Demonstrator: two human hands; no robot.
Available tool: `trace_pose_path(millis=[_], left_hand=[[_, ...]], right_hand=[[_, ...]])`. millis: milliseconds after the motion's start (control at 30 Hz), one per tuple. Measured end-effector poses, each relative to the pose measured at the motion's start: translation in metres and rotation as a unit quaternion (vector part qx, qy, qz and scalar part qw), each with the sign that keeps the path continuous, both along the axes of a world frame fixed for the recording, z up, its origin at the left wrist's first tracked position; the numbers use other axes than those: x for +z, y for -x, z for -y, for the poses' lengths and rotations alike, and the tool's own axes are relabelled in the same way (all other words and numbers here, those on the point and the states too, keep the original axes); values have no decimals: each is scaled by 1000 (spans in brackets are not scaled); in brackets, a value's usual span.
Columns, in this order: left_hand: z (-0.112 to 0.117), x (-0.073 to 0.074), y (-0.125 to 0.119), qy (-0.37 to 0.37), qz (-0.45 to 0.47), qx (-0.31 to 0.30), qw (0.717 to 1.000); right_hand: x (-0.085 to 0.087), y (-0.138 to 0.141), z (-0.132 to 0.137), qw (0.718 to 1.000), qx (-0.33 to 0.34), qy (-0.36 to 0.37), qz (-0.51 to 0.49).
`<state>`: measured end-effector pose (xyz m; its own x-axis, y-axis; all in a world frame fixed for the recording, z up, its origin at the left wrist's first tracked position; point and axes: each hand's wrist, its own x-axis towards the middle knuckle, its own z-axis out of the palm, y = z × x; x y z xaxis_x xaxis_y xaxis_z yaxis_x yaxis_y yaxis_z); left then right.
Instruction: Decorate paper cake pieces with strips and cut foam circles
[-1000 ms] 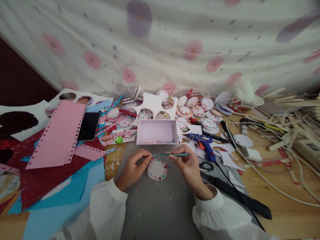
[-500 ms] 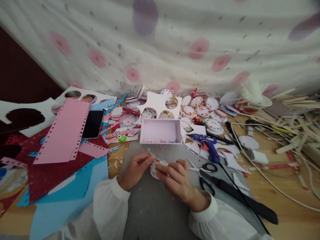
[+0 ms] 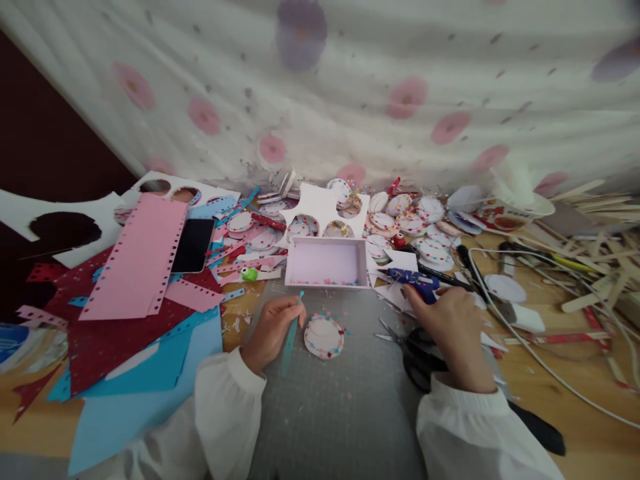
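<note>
My left hand [image 3: 274, 331] pinches a slim teal tool, which looks like tweezers [image 3: 290, 343], with its narrow tip pointing up and a small blue bit there. To its right, apart from it, a round white paper disc [image 3: 324, 337] with red and blue dots round its rim lies flat on the grey cutting mat [image 3: 345, 427]. My right hand [image 3: 453, 327] is closed over the blue hot glue gun [image 3: 417, 283], thumb along its near side; the handle is hidden under the palm. Black-handled scissors [image 3: 417, 360] lie just left of my right wrist, partly covered by it.
A shallow white box [image 3: 326, 287] with small dots inside stands behind the disc. Dotted discs [image 3: 413, 213] are heaped at the back. Punched paper [image 3: 133, 260] and a phone [image 3: 192, 245] lie left. A white cable [image 3: 530, 363] and wooden sticks [image 3: 600, 287] spread over the right.
My right hand has left the disc and moved right onto the glue gun. My left hand has shifted slightly left, keeping the tweezers, and the disc is now uncovered on the mat.
</note>
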<state>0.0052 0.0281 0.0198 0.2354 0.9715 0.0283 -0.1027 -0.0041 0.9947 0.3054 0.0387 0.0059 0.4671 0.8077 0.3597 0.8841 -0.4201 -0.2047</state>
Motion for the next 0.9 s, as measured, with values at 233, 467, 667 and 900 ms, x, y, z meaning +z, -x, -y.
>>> trace_pose_path(millis=[233, 467, 667, 900], left_hand=[[1, 0, 1, 13, 26, -33, 999], [2, 2, 0, 23, 28, -47, 998], [3, -1, 1, 17, 37, -68, 997], [2, -7, 2, -5, 43, -92, 995]], right_hand=[[-1, 8, 1, 990, -13, 136, -22], [11, 9, -2, 983, 1, -113, -142], [8, 51, 14, 904, 233, -282, -220], [-8, 70, 20, 882, 333, -236, -234]])
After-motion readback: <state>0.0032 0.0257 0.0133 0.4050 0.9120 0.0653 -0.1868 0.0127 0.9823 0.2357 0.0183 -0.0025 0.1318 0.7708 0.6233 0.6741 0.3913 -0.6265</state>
